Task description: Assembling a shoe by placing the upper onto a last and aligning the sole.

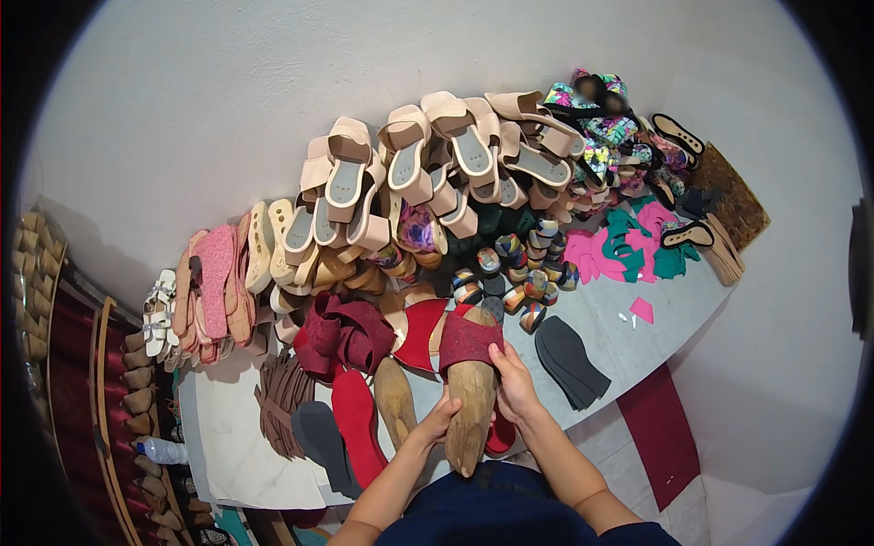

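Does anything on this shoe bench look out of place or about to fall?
The beige sandals are heaped loosely against the wall, several tilted and overhanging. A few small pink scraps lie scattered on the bench. The wooden last, held between left hand and right hand, looks normal.

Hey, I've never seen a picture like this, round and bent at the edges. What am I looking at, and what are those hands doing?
This is one view from a wide fisheye camera worn on a person's head, looking down, so straight edges curve. The two bare forearms coming in from the bottom are that person's own. The left hand and right hand grip a long wooden foot-shaped shoe form from either side; a dark red fabric strap covers its front. The form lies on a white worktable. Around it lie red flat insoles, dark grey flat soles, a second wooden shoe form, and, heaped against the wall, beige platform sandals.
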Motion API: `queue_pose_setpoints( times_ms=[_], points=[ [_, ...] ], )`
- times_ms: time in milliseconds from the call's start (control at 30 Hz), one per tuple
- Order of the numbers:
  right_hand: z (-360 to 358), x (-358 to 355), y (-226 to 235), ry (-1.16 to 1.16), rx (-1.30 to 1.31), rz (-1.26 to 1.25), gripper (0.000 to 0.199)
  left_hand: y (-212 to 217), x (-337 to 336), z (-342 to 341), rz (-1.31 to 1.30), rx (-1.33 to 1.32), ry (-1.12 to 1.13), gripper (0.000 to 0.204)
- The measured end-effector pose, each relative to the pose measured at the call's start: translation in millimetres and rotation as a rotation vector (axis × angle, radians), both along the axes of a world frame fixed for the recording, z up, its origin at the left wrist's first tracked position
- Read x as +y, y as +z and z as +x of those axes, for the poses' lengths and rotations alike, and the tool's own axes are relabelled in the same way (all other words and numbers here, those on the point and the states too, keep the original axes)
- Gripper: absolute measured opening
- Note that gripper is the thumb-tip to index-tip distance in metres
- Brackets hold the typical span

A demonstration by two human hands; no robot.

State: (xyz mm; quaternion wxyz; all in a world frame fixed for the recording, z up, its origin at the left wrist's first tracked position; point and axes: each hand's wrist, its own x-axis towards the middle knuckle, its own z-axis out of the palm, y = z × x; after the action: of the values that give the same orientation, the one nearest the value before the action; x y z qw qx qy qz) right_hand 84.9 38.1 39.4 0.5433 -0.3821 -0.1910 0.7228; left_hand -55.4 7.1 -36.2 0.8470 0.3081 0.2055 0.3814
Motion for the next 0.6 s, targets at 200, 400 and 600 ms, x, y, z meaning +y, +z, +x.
queue_pose_setpoints(
  times_ms=[200, 400, 600],
  points=[
    [4, 1, -6, 0.032, 0.041, 0.027, 0.039, -1, 3, 1, -0.069, -0.080, -0.021, 0.083],
    [11, 4, -4, 0.186, -0.033, 0.103, 0.042, -1, 7, -6, -0.164, -0.180, -0.066, 0.077],
    [11, 4, -8, 0.224, -0.025, 0.097, 0.043, 5, 6, -8, -0.197, -0.025, -0.055, 0.084]
  ],
)
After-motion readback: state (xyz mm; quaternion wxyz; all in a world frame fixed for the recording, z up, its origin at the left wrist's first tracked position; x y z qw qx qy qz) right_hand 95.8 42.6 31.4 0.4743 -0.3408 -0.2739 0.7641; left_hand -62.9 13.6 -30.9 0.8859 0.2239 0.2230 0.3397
